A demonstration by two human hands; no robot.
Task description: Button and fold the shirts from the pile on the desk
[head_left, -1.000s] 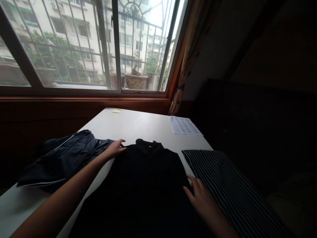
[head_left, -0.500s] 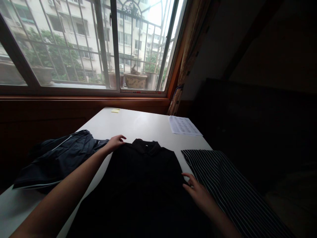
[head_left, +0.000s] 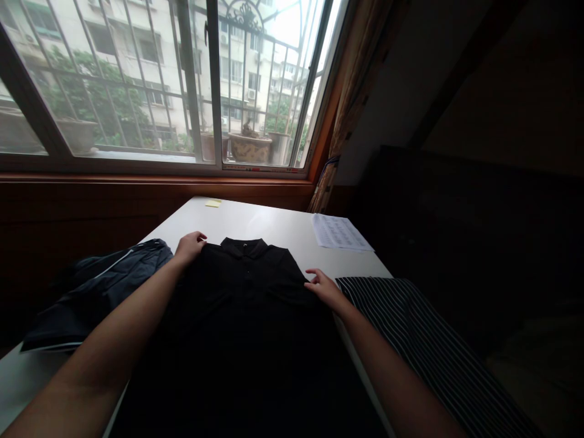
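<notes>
A black polo shirt (head_left: 249, 304) lies flat on the white table (head_left: 269, 222) with its collar pointing toward the window. My left hand (head_left: 189, 244) is curled on the shirt's left shoulder, fingers closed on the cloth. My right hand (head_left: 325, 286) rests at the right shoulder, its fingers pinched on the fabric edge. Both forearms reach in from the near edge, one along each side of the shirt.
A dark blue garment (head_left: 103, 286) lies crumpled at the left of the table. A black-and-white striped garment (head_left: 410, 337) hangs over the right edge. A printed sheet (head_left: 340, 232) and a yellow sticky note (head_left: 213, 203) lie farther back, under the barred window (head_left: 201, 85).
The shirt has slid away from me toward the window and lies flatter. My left hand moved up and left with its shoulder. My right hand moved from the shirt's side up to its right shoulder.
</notes>
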